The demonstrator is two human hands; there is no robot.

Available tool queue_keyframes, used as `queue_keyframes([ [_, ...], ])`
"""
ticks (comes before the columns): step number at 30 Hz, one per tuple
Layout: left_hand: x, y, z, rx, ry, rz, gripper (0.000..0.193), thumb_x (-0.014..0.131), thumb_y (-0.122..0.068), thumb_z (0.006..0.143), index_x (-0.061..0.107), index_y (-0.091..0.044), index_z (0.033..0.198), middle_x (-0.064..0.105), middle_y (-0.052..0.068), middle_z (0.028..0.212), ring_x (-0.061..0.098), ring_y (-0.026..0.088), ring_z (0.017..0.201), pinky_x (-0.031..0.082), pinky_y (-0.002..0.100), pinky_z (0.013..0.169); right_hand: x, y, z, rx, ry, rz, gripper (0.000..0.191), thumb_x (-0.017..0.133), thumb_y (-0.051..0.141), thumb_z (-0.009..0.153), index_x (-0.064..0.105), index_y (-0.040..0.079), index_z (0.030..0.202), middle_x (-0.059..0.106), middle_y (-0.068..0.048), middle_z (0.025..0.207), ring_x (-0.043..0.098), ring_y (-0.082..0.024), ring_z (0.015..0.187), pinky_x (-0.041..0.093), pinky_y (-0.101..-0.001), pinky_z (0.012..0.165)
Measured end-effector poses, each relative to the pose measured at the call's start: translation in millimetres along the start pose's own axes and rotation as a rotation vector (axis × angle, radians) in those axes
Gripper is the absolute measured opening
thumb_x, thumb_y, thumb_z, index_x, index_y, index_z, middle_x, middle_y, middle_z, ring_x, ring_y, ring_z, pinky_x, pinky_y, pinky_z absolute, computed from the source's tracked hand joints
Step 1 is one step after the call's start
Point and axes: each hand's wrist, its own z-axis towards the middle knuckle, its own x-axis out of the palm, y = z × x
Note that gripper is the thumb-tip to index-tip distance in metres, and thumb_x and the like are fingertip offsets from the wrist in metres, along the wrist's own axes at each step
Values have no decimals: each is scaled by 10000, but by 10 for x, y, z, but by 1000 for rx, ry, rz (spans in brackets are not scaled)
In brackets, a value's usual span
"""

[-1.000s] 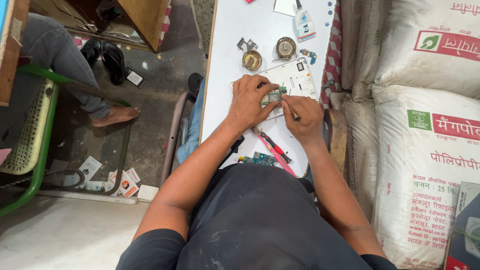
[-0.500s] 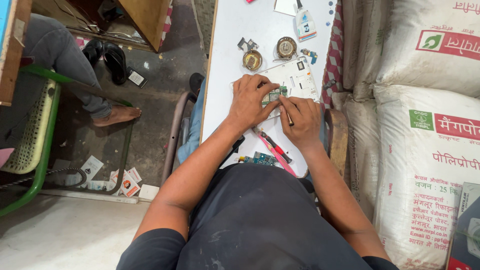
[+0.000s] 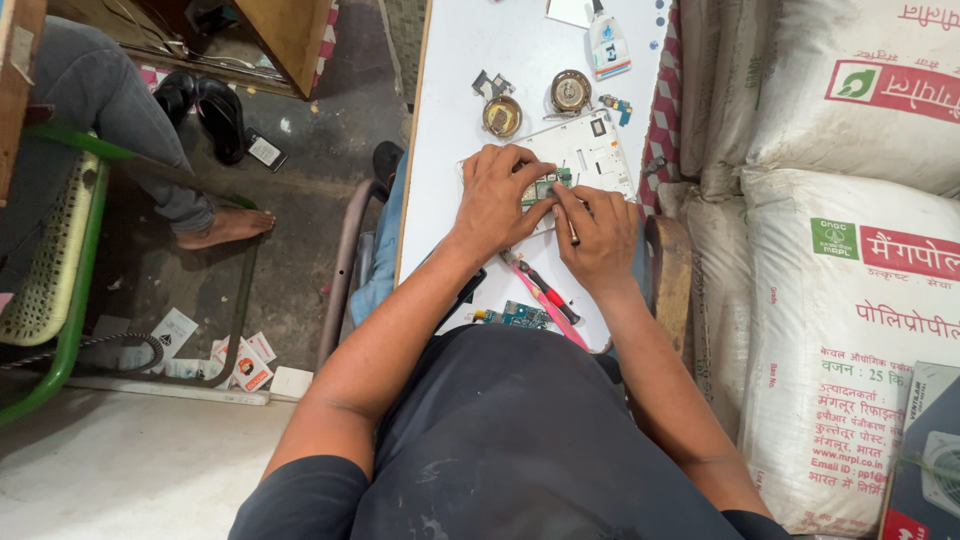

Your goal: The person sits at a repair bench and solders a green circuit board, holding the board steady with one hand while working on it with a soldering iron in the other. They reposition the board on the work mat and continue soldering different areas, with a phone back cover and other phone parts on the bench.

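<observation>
Left hand point(image 3: 497, 195) fingers pin the small green circuit board point(image 3: 541, 187); right hand point(image 3: 600, 235) grips a thin tool point(image 3: 571, 228) — a slip could gouge it.

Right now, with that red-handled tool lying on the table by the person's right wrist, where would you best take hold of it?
Probably by the red handle, coming from above: the tool lies flat on the white table, its handle bare between the right hand and the small circuit board.
</observation>
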Motion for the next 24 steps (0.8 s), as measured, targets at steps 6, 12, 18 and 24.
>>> queue_keyframes([
  [6,15,10,-14,5,-4,3,371,837,-272,820,758,-153,1162,604,18,1114,513,241,1073,349,431,984,14,-15,-26,3,17,21,289,740,134,974,742,118,1262,662,-21,1077,589,-220,930,420,-383,817],
  [12,27,33,-18,6,-6,9,361,834,-265,821,758,-159,1158,606,16,1118,517,240,1078,350,432,990,46,-26,-27,-7,20,16,303,742,134,960,741,117,1262,659,-18,1074,585,-218,920,414,-382,806],
  [18,43,54,-25,1,0,3,367,832,-262,820,758,-154,1162,605,18,1116,514,246,1083,349,435,986,74,-34,-35,7,17,0,292,742,137,974,744,121,1266,656,-17,1077,584,-216,923,414,-377,809],
  [24,43,59,-25,11,-5,8,370,835,-267,821,757,-151,1163,604,21,1116,512,243,1082,347,434,989,81,-29,-30,9,3,24,268,738,126,975,750,120,1243,658,-16,1061,587,-216,913,415,-379,810],
])
